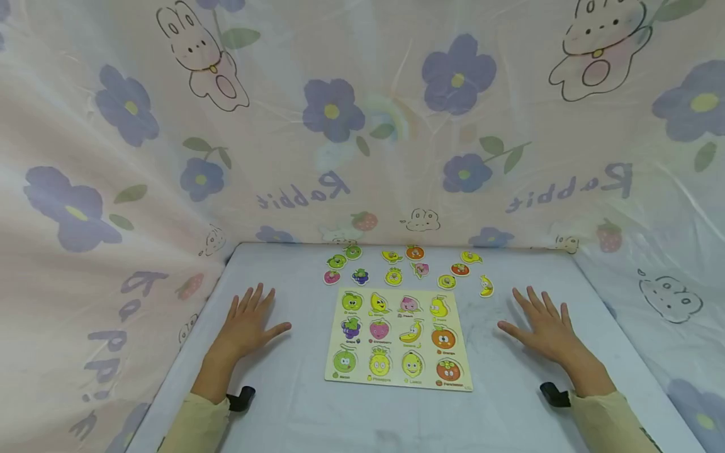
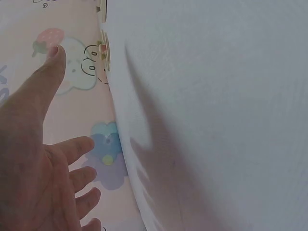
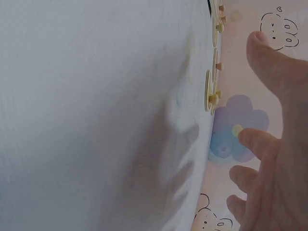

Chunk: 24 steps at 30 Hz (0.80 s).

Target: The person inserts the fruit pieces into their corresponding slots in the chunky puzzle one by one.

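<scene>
A cream fruit puzzle board (image 1: 399, 340) lies on the white table, printed with rows of smiling fruits. Behind it several loose fruit pieces are scattered, among them a banana piece (image 1: 486, 286), a grape piece (image 1: 360, 276), a strawberry piece (image 1: 331, 277) and an orange piece (image 1: 415, 252). To the board's left is my left hand (image 1: 243, 330), fingers spread and holding nothing. My right hand (image 1: 545, 327) is spread the same way on the other side, nearest the banana piece, and also holds nothing. In the right wrist view, small pegs (image 3: 214, 98) stick out from the pieces.
A patterned curtain (image 1: 391, 126) with rabbits and purple flowers hangs behind the table (image 1: 294, 402) and along both sides. Each wrist carries a black strap piece, one at the left wrist (image 1: 242, 399) and one at the right wrist (image 1: 555, 394).
</scene>
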Each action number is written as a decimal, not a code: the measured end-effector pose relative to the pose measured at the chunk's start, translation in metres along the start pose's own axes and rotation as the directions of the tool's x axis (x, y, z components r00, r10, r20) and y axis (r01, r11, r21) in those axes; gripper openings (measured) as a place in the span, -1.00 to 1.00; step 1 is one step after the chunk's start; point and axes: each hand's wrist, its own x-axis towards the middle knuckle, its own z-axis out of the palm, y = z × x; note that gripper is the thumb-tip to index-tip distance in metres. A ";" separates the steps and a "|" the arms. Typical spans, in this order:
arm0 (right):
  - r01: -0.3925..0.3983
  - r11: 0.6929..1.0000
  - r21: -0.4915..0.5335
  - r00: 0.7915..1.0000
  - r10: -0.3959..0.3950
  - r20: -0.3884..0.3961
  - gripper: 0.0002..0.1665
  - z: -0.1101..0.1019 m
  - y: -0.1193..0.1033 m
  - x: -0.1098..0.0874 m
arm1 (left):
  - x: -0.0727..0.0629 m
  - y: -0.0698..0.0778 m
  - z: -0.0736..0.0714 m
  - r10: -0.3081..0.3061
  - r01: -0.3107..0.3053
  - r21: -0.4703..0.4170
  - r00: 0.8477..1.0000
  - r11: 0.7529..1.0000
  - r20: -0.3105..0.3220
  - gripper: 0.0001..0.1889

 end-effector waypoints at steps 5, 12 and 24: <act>0.006 1.000 0.001 1.000 -0.006 -0.010 0.26 0.004 -0.001 0.000 | -0.001 0.003 -0.001 0.002 -0.002 -0.012 1.000 1.000 -0.003 0.06; 0.030 1.000 0.006 0.999 -0.030 -0.014 0.25 0.010 -0.008 -0.002 | 0.000 0.008 0.004 0.015 -0.014 -0.015 1.000 1.000 0.006 0.05; 0.082 0.996 0.015 0.997 -0.082 -0.012 0.24 0.020 -0.026 -0.006 | 0.014 0.029 0.004 0.039 -0.039 -0.022 0.999 0.999 0.013 0.06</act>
